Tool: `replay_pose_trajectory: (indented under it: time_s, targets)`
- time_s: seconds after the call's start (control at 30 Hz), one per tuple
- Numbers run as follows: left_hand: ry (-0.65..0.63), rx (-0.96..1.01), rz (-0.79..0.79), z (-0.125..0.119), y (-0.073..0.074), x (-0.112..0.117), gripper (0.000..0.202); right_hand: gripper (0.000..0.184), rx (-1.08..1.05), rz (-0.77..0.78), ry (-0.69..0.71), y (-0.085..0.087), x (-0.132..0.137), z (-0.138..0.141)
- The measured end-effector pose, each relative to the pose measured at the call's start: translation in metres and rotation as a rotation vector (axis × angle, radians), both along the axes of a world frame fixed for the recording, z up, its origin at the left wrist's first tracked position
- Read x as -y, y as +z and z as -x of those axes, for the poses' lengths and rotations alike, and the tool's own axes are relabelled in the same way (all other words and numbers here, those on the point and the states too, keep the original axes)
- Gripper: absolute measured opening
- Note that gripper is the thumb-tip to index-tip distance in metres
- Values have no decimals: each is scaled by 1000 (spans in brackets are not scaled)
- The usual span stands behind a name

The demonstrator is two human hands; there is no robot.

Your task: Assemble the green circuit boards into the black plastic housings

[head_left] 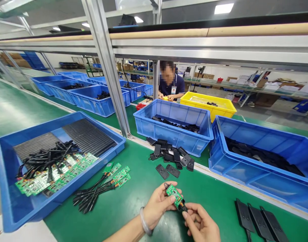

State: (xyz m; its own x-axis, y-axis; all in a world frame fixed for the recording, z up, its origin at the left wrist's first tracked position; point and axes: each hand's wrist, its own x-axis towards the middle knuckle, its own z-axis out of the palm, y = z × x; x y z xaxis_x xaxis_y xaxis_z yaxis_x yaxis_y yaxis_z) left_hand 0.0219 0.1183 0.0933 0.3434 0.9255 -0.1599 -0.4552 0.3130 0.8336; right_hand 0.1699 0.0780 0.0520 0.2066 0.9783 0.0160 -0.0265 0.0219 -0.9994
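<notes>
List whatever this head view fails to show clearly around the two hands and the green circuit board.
- Green circuit board: far side hidden by left hand; markings too small.
- Black lead at the board's lower end: covered by right hand.
- Flat black plastic covers: cut off by bottom edge.
- Black parts in right blue plastic bin: too dark to distinguish.

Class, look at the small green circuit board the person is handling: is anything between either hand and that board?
Nothing visible does. The left hand already grips the green circuit board in its fingers, and the right hand pinches the wired end below it. The loose black covers lie farther back on the green mat.
</notes>
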Motion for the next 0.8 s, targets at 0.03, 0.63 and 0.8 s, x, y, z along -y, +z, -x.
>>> replay_pose_trajectory:
  time_s: [0.03, 0.63, 0.8]
  targets:
    - [-6, 0, -2, 0, 0, 1, 50, 47, 19, -6, 9, 0, 0, 1]
    - [144, -166, 54, -8, -6, 3, 41, 45, 38, 82, 100, -1, 3, 13]
    - [73, -192, -3, -7, -3, 5, 44, 55, 64, 102, 168, 4, 2, 12]
